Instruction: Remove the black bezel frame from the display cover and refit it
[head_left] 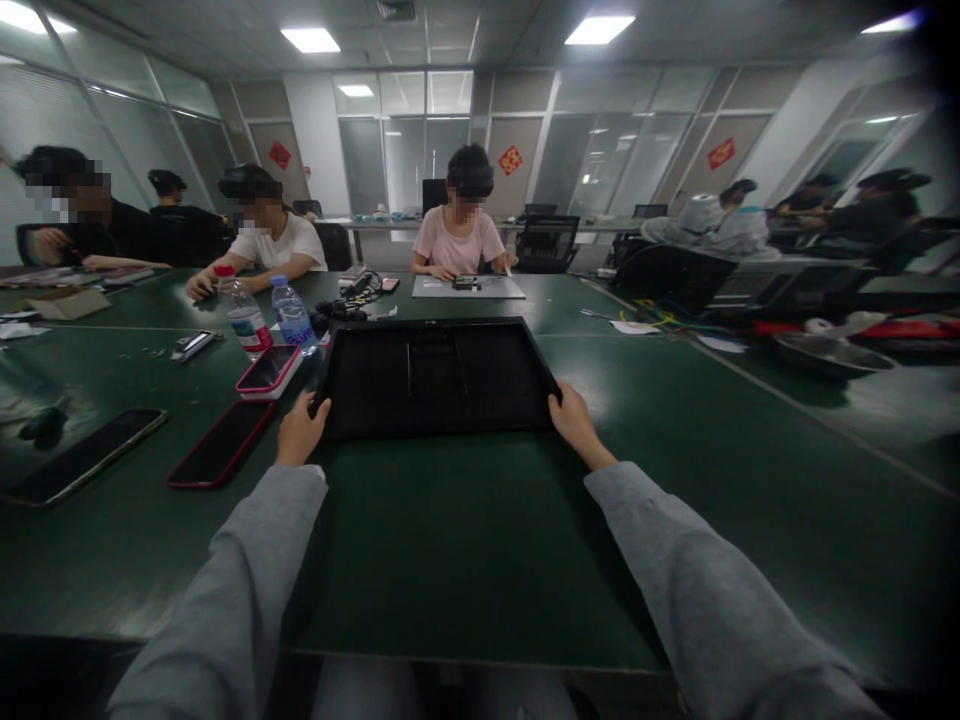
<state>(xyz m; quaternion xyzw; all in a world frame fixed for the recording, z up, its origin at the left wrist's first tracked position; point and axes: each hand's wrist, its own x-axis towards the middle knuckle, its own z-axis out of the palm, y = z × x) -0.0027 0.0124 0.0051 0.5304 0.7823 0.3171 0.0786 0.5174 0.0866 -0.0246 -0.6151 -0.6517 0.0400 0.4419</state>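
Black tray point(439, 330), shallow, rectangular, raised rim, flat on green table point(450, 540), centre, just ahead of person. Interior: dark, thin divider lines visible; contents cannot be told, too dim.

Left hand point(300, 430) closed on tray near-left corner, fingers wrapped over rim. Right hand point(574, 420) closed on near-right corner, thumb on top edge. Both grips narrow, holding tray. Grey sleeves run back toward near table edge.

Containers nearby: two clear water bottles, one w/ red cap point(244, 315), one w/ blue cap point(292, 315), upright, just beyond tray's far-left corner, near but apart.

Left of tray: red-cased phone point(221, 445) just beside left hand; pink-cased phone point(268, 370) near tray left edge; dark phone point(86, 455) further left, well apart.

Open room: bare table between tray near edge and person; wide bare area right of tray. Far edge of tray faces grey mat point(469, 288) in front of person in pink shirt opp. side, apart. Cables point(652, 315) far right, well apart.
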